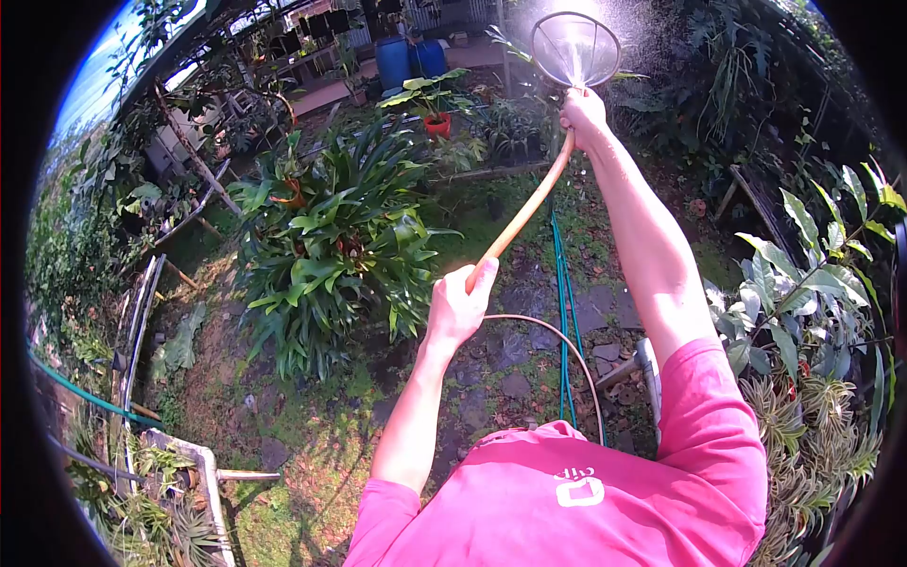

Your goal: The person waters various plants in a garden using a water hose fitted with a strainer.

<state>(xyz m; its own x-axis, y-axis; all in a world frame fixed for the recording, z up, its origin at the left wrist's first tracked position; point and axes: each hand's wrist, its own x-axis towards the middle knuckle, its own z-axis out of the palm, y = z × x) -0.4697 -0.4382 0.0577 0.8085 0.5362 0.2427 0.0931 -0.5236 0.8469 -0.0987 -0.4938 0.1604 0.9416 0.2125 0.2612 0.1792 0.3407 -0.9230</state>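
An orange-tan garden hose runs between my two hands. My right hand is raised far forward, closed around the hose near its outlet end. Water sprays out beyond that fist in a bright mist. A dark round hoop surrounds the spray; how it is fixed I cannot tell. My left hand is wrapped around the hose lower down, nearer my body. From there a thinner-looking length of hose curves down to the ground on the right.
Green hoses lie along the stone path. A big leafy plant stands left of the path, with a red-potted plant behind it. Blue barrels are at the back. Broad-leaved shrubs fill the right; a weathered frame stands lower left.
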